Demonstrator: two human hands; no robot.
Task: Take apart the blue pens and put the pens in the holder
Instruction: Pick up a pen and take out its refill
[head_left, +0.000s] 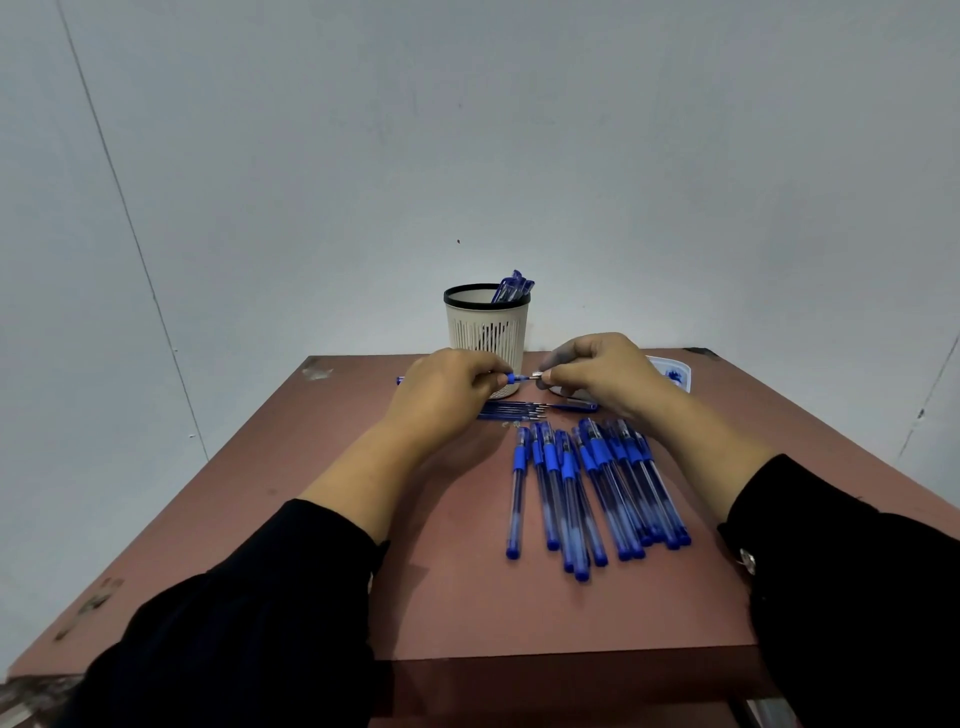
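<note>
Head: loose pens (587, 488), refills (511, 410) btwn hands, holder (485, 332).

Blue pens (597, 488), cream slotted holder (487, 327) with black rim, reddish-brown table (291, 519), black sleeves (249, 613)

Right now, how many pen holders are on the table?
1: the white slotted holder stands at the table's far edge, behind the hands, with blue pens inside.

Plain grey wall (519, 130) w/ seam, reddish-brown table (467, 597), scuffed edges
</note>
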